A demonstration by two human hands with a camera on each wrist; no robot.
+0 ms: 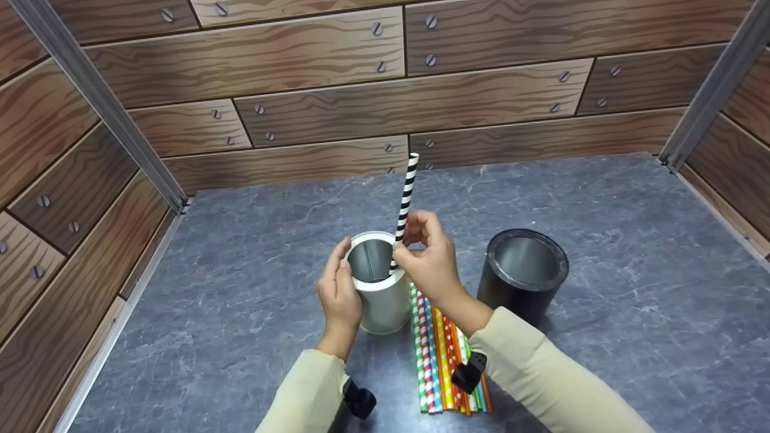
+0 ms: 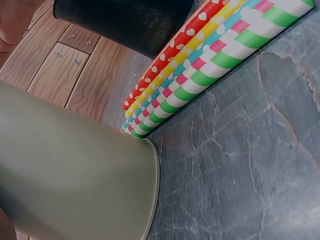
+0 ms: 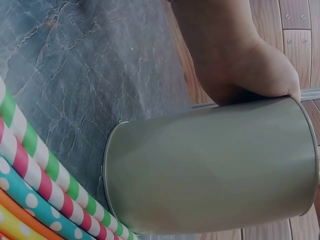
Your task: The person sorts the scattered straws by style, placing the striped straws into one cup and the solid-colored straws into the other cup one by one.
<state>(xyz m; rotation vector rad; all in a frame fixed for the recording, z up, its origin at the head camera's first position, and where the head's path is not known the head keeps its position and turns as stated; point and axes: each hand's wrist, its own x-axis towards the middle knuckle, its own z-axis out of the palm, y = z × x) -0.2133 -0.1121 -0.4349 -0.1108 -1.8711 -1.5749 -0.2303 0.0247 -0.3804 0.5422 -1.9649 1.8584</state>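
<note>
A black-and-white striped paper straw (image 1: 406, 195) stands nearly upright, its lower end inside the open top of a grey-green can (image 1: 385, 313) with a white rim. My right hand (image 1: 433, 264) pinches this straw between thumb and fingers, just over the can's right rim. Around the can's left side, my left hand (image 1: 340, 294) grips it near the top. In the right wrist view, that same left hand (image 3: 250, 65) touches the wall of the can (image 3: 210, 170). The left wrist view has the can's lower part (image 2: 85, 165) standing on the tabletop.
Several patterned paper straws (image 1: 442, 367) lie side by side on the grey marbled table (image 1: 252, 270), right of the can and below my right forearm. Farther right stands a black can (image 1: 499, 288). Wood-patterned walls (image 1: 319, 114) enclose the table at the back and sides.
</note>
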